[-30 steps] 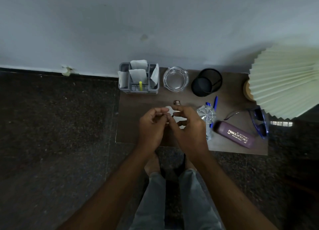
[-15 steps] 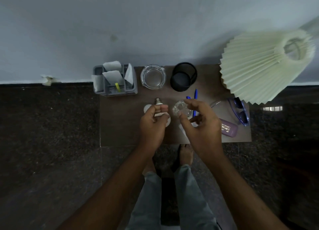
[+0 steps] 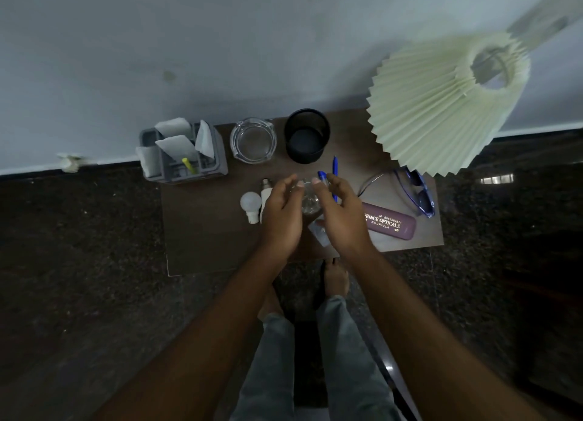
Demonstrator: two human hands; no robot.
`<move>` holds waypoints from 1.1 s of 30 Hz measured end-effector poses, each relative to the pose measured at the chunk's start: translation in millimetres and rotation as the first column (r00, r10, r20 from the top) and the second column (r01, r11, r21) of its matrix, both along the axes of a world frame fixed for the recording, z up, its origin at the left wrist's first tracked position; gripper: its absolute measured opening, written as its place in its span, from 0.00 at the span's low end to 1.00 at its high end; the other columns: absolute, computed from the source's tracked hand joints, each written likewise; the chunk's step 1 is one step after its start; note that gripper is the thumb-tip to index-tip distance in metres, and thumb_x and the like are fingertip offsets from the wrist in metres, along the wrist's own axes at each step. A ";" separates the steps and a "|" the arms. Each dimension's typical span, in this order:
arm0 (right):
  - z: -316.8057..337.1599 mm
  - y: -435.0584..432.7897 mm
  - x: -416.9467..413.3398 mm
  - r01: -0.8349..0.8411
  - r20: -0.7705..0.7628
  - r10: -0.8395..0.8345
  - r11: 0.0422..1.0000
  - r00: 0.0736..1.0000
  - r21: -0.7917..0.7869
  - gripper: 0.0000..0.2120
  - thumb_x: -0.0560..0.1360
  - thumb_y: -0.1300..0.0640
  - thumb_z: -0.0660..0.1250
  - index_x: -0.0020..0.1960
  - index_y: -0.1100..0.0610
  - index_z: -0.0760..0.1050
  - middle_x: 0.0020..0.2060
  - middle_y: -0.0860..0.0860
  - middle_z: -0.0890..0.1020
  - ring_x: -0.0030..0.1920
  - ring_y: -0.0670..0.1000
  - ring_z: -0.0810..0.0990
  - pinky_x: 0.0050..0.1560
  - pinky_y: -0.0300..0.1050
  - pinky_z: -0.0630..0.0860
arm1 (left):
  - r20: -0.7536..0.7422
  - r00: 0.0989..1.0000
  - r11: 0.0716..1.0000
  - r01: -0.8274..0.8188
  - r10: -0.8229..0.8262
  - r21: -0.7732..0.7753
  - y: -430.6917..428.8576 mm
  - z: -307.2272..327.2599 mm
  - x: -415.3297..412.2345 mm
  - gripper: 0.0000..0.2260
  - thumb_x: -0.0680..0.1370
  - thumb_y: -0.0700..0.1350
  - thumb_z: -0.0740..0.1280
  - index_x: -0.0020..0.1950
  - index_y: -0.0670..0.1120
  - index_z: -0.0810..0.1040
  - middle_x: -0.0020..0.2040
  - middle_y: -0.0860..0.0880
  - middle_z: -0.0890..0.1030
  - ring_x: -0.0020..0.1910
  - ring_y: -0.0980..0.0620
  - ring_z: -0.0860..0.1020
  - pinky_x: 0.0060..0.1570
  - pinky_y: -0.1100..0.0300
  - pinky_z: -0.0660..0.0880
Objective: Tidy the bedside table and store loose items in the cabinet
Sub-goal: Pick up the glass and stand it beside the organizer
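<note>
Hovering over bedside table, left hand and right hand flank crumpled clear bottle at table centre. Fingers of both loosely curved and spread, nothing plainly gripped; contact with bottle unclear. White bulb at 9 o'clock of left hand. Around table: grey organiser at 10, glass ashtray at 11, black cup at 12, blue pen at 1, sunglasses at 3, purple case at 4.
</note>
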State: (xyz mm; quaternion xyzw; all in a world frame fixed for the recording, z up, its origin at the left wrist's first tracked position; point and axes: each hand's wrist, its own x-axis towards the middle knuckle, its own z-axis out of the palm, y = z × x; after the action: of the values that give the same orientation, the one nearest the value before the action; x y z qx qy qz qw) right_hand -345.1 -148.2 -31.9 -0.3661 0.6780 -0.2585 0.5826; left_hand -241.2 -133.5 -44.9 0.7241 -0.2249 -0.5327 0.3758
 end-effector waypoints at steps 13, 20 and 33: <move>-10.0 -19.6 15.3 -0.043 0.030 0.037 0.980 0.999 0.197 0.28 0.73 0.31 0.64 0.61 0.51 0.80 0.53 0.49 0.85 0.55 0.50 0.84 0.61 0.57 0.80 | 0.013 1.000 0.999 0.012 -0.012 0.038 -14.9 4.4 -8.3 0.11 0.84 0.45 0.60 0.50 0.56 0.81 0.47 0.55 0.85 0.49 0.58 0.84 0.48 0.60 0.79; -3.6 -26.3 17.6 0.126 0.013 -0.133 0.963 0.991 0.238 0.15 0.74 0.45 0.72 0.51 0.57 0.79 0.44 0.54 0.86 0.39 0.47 0.86 0.32 0.41 0.81 | -0.030 0.994 0.992 -0.100 0.102 0.072 -11.4 7.7 -13.9 0.13 0.85 0.43 0.59 0.61 0.44 0.82 0.53 0.46 0.86 0.53 0.49 0.84 0.55 0.52 0.81; 21.3 4.6 -12.4 -0.008 0.167 0.022 0.996 0.986 -0.086 0.14 0.77 0.63 0.66 0.61 0.57 0.78 0.53 0.52 0.85 0.53 0.51 0.85 0.52 0.48 0.83 | -0.397 0.874 0.927 -0.136 0.278 0.350 -7.8 34.1 2.5 0.18 0.77 0.55 0.71 0.59 0.44 0.83 0.52 0.45 0.88 0.52 0.46 0.86 0.52 0.51 0.83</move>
State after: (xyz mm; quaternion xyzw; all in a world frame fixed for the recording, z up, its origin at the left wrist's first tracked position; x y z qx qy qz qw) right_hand -357.5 -143.6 -10.6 -0.3727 0.6123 -0.3125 0.6234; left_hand -238.7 -141.2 -10.8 0.6549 0.0325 -0.6671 0.3535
